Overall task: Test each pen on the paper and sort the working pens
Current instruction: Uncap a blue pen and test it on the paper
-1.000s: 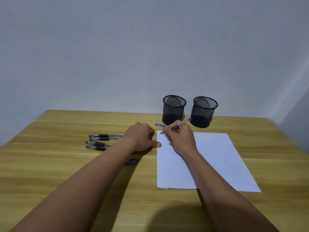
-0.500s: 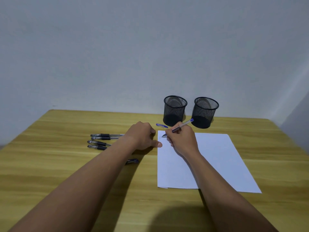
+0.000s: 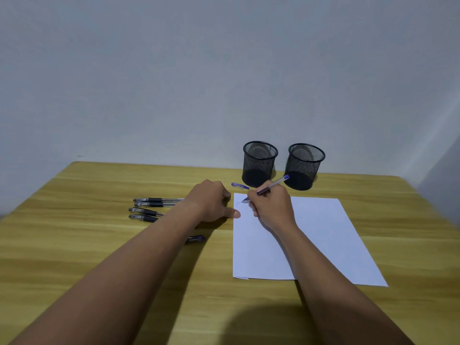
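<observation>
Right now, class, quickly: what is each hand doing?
Left hand: loosely curled, holding nothing, thumb at the paper edge.
Right hand: fingers closed on the blue pen, tip on the paper.

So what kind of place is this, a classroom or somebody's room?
Probably a plain desk in a home or office corner; I can't tell which. A bare wooden table sits against an empty grey wall, holding two mesh pen cups, a sheet of paper and some pens.
</observation>
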{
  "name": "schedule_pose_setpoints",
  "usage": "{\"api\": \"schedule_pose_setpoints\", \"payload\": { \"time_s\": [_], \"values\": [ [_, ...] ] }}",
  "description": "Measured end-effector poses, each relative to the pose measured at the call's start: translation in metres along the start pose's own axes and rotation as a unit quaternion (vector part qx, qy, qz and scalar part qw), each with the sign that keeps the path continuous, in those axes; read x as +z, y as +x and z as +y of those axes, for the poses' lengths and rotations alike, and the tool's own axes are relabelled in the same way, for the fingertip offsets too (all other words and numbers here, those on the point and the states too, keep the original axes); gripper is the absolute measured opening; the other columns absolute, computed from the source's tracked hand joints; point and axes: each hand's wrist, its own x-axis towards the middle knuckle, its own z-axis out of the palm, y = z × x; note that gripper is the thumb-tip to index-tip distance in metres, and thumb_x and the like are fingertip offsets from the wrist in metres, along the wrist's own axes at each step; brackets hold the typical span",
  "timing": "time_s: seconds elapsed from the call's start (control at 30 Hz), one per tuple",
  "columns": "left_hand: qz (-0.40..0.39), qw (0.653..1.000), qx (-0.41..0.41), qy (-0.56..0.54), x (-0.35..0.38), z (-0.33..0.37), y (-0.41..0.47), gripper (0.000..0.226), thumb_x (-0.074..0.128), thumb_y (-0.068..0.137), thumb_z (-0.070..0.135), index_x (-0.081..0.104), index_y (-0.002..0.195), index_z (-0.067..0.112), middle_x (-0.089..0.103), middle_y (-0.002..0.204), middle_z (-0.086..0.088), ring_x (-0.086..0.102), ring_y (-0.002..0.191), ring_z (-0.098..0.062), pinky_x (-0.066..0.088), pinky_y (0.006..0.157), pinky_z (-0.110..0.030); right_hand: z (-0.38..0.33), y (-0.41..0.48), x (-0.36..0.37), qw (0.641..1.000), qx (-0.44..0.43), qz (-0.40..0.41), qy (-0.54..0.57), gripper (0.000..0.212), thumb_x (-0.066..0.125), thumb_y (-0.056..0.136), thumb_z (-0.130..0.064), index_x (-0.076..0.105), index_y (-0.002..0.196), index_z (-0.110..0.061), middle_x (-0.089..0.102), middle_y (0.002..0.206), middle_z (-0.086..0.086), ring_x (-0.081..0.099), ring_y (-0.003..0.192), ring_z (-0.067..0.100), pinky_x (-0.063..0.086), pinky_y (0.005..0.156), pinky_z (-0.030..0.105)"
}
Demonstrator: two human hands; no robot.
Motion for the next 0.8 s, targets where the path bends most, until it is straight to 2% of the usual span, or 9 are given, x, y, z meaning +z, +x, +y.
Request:
{"api": "schedule_pose_setpoints", "payload": {
  "time_s": [0.1,0.23,0.43,0.5,0.57,0.7,0.8],
  "values": [
    [-0.002,1.0,0.001,0.006,-0.001,0.002,-0.001,0.083,0.07,0.072,0.069,0.055,0.139,0.023,0.059,0.138,-0.001,0.052,0.125,-0.025,0.043,0.093,-0.033,-0.002,0.0,-0.002,1.0,0.022,-0.001,0.001,0.011,0.068,0.081,-0.011,0.063,0.073,-0.005,0.065,0.055,0.01,0.057,0.044,0.02,0.047,0.049,0.031],
    [-0.001,1.0,0.0,0.004,-0.003,0.003,-0.001,0.082,0.071,0.073,0.068,0.055,0.14,0.022,0.059,0.138,-0.002,0.052,0.125,-0.025,0.043,0.091,-0.033,-0.01,-0.002,-0.005,0.998,0.051,0.018,0.044,0.015,0.066,0.091,-0.015,0.07,0.087,-0.002,0.069,0.068,0.012,0.061,0.055,0.018,0.05,0.046,0.025],
    [-0.029,0.999,-0.014,-0.042,-0.012,0.004,-0.003,0.083,0.074,0.07,0.067,0.059,0.136,0.019,0.062,0.135,0.0,0.056,0.121,-0.021,0.046,0.095,-0.032,-0.022,0.002,-0.01,0.986,0.098,0.005,0.136,0.016,0.068,0.091,-0.015,0.069,0.095,0.0,0.065,0.068,0.009,0.053,0.054,0.017,0.039,0.043,0.026],
    [-0.026,0.996,-0.024,-0.087,-0.019,0.001,0.001,0.066,0.073,0.071,0.065,0.071,0.12,0.022,0.068,0.123,0.002,0.06,0.108,-0.018,0.046,0.088,-0.029,-0.027,0.004,-0.015,0.984,0.095,-0.005,0.152,0.013,0.07,0.092,-0.016,0.069,0.094,-0.003,0.064,0.068,0.008,0.051,0.052,0.015,0.038,0.043,0.025],
    [0.004,0.994,-0.021,-0.105,-0.023,0.001,0.007,0.043,0.07,0.079,0.055,0.076,0.107,0.023,0.072,0.114,0.002,0.061,0.099,-0.017,0.047,0.084,-0.029,-0.028,0.007,-0.02,0.986,0.081,-0.011,0.145,0.012,0.07,0.092,-0.019,0.068,0.086,-0.01,0.064,0.068,0.008,0.051,0.051,0.016,0.04,0.043,0.026],
    [0.096,0.993,-0.007,-0.069,-0.016,0.009,0.022,0.031,0.065,0.09,0.039,0.072,0.115,0.021,0.072,0.111,-0.002,0.064,0.098,-0.022,0.051,0.082,-0.032,-0.023,0.01,-0.025,0.984,0.091,-0.014,0.153,0.013,0.063,0.093,-0.013,0.067,0.083,-0.006,0.065,0.068,0.009,0.051,0.053,0.018,0.041,0.044,0.028],
    [0.115,0.992,0.007,-0.052,-0.004,0.01,0.032,0.028,0.062,0.093,0.034,0.071,0.119,0.026,0.072,0.113,-0.002,0.063,0.104,-0.024,0.053,0.084,-0.035,-0.022,0.009,-0.03,0.985,0.083,-0.021,0.146,0.015,0.065,0.095,-0.016,0.07,0.086,-0.004,0.067,0.069,0.009,0.055,0.056,0.02,0.046,0.046,0.029]
  ]
}}
